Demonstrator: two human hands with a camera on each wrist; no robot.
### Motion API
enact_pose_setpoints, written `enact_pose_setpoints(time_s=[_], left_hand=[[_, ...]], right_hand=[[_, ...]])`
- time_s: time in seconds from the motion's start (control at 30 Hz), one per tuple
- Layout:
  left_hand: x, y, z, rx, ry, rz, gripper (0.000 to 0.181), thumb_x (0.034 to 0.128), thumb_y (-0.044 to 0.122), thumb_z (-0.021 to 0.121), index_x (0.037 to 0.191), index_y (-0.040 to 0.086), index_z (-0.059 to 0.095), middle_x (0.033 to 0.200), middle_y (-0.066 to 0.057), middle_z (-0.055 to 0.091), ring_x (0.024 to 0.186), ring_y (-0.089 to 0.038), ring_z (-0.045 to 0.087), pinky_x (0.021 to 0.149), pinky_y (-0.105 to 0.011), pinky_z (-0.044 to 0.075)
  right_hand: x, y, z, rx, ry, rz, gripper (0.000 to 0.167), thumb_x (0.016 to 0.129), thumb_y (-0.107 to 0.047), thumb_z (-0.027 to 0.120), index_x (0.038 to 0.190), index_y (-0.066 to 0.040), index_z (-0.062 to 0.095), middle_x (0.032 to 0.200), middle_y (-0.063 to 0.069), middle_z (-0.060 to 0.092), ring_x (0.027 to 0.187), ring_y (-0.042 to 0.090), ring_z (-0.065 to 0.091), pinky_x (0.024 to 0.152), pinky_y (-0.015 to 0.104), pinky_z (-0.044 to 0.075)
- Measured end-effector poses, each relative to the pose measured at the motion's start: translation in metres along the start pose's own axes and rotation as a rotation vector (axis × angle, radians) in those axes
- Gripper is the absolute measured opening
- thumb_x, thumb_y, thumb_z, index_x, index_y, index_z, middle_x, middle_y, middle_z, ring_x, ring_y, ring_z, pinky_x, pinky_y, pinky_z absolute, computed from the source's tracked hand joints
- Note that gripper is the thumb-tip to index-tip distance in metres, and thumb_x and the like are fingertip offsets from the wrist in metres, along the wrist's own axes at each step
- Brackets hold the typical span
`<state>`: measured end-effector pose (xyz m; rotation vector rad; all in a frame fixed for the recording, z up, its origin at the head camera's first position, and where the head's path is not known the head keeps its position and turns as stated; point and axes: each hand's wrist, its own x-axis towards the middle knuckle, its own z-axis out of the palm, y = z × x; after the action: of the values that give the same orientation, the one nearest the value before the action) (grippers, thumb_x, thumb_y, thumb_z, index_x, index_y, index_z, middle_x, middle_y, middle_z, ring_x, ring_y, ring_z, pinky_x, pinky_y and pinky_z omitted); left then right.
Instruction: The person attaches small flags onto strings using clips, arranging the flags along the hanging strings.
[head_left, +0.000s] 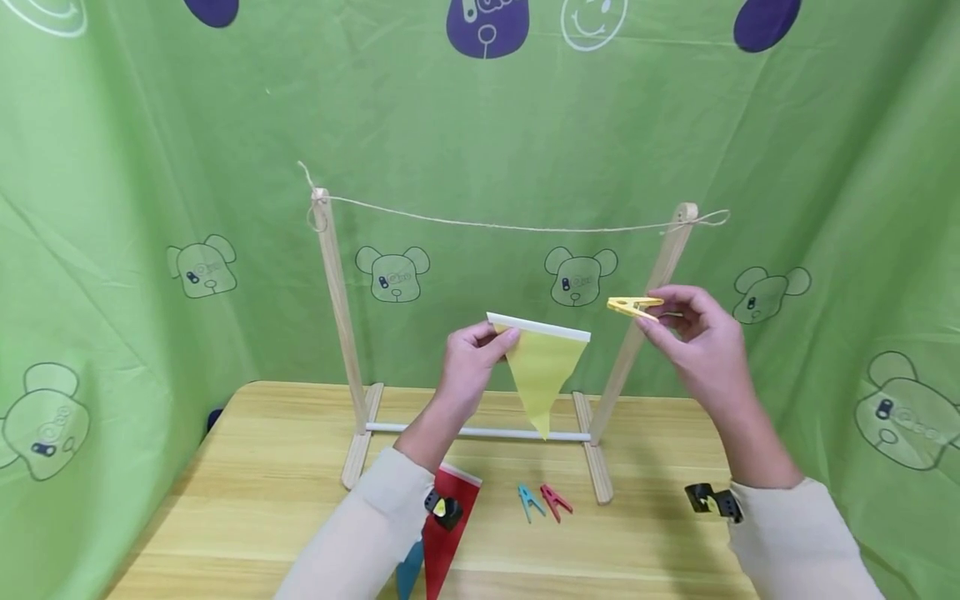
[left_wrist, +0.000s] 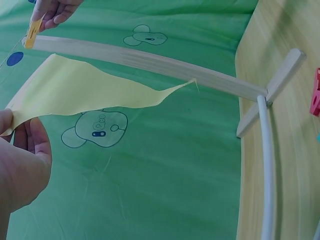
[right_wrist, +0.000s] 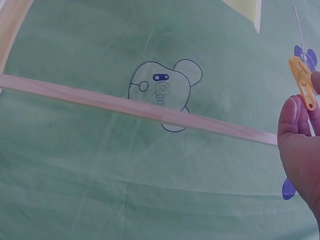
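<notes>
The grip of the left hand (head_left: pixel 471 364) is clamped on a yellow flag (head_left: pixel 546 367), thumb in front and fingers behind, at the upper corner near the left end of its stiff white top strip (head_left: pixel 543 327). The flag is a thin, limp triangle held in the air below the string, apart from it, its point hanging down; the left wrist view shows its face rippled and its tip bent. Beside it, the grip of the right hand (head_left: pixel 705 342) is closed in a pinch on the splayed ends of a smooth yellow clip (head_left: pixel 624 306), near the right post (head_left: pixel 618 367). Above, the thin, twisted string (head_left: pixel 487 224) sags slightly between that post and the left post (head_left: pixel 341 308), both pale flat wood. A round white rod (head_left: pixel 487 432) joins them low down. On the wood-grained bench (head_left: pixel 277 467) lie a blue clip (head_left: pixel 529 502), a red clip (head_left: pixel 556 502), a red flag (head_left: pixel 444 552) and a blue flag (head_left: pixel 409 573). Creased green cloth (head_left: pixel 480 125) printed with bear faces hangs behind.
</notes>
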<state>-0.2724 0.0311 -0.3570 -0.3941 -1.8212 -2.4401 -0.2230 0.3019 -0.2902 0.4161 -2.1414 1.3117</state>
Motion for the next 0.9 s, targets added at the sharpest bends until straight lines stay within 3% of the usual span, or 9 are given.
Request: enact_pose_setpoints(time_s=[0.3, 0.9], left_hand=[[0.009, 0.012, 0.014, -0.041, 0.006, -0.013, 0.026, 0.0922, 0.008, 0.077, 0.113, -0.006, 0.073, 0.094, -0.004, 0.073, 0.080, -0.011, 0.067, 0.084, -0.031, 0.062], [0.026, 0.032, 0.041, -0.104, 0.037, 0.008, 0.026, 0.0913, 0.004, 0.076, 0.113, -0.009, 0.072, 0.085, 0.002, 0.069, 0.072, -0.009, 0.062, 0.072, -0.023, 0.057]], right_hand=[[0.011, -0.010, -0.006, -0.012, 0.007, -0.012, 0.036, 0.091, 0.005, 0.074, 0.125, 0.004, 0.063, 0.111, -0.008, 0.066, 0.098, 0.007, 0.065, 0.082, 0.011, 0.056], [0.036, -0.033, -0.018, -0.047, 0.021, -0.076, 0.038, 0.089, 0.006, 0.075, 0.125, 0.002, 0.065, 0.106, -0.010, 0.069, 0.096, 0.005, 0.066, 0.081, 0.010, 0.056]])
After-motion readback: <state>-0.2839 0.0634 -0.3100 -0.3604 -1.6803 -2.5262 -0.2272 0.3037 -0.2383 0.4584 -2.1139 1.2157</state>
